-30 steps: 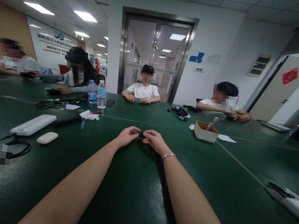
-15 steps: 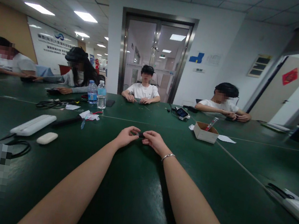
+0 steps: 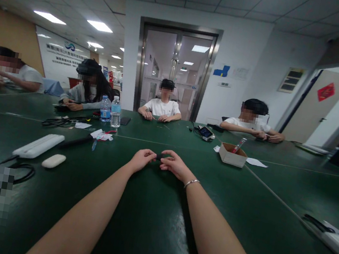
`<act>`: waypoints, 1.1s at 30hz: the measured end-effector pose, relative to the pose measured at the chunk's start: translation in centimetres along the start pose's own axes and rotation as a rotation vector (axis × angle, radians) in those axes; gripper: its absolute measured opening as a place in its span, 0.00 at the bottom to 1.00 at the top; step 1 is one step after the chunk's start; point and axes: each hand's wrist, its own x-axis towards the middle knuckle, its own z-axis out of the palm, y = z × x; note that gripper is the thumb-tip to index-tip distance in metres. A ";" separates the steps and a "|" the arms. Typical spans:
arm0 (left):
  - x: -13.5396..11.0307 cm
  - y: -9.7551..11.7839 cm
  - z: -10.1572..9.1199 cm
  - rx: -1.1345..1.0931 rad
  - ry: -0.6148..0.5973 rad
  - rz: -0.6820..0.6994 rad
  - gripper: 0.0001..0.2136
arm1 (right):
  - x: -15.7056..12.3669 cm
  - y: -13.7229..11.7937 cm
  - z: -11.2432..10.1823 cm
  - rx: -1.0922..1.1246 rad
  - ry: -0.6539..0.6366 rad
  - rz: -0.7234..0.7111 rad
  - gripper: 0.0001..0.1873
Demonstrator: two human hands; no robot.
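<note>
A small black object [image 3: 159,157], its kind too small to make out, is held just above the green table between my two hands. My left hand [image 3: 142,160] pinches its left end between thumb and fingers. At its right end are the fingertips of my right hand [image 3: 176,166], the index finger a little raised and the others curled. A silver bracelet [image 3: 191,183] circles my right wrist. The fingers hide part of the black object.
Left on the green table [image 3: 145,235] lie a white power bank [image 3: 39,146], a white oval case [image 3: 53,161], black cables [image 3: 63,120] and two bottles [image 3: 116,112]. A small box [image 3: 232,156] stands right. Several people sit around the far side.
The view has tilted up slightly, so everything sits lower. My right index finger has lifted a little from the black object, and the left grip stays on it.
</note>
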 end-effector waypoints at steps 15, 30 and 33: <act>0.1 -0.2 0.0 -0.005 -0.030 0.019 0.13 | 0.3 -0.1 0.4 -0.170 0.058 0.019 0.16; 0.4 -0.9 0.1 -0.054 -0.053 0.043 0.12 | 0.2 -0.3 0.6 -0.185 0.060 0.055 0.15; 0.5 -1.0 0.1 -0.065 -0.052 0.045 0.12 | 0.3 -0.2 0.6 -0.163 0.057 0.016 0.21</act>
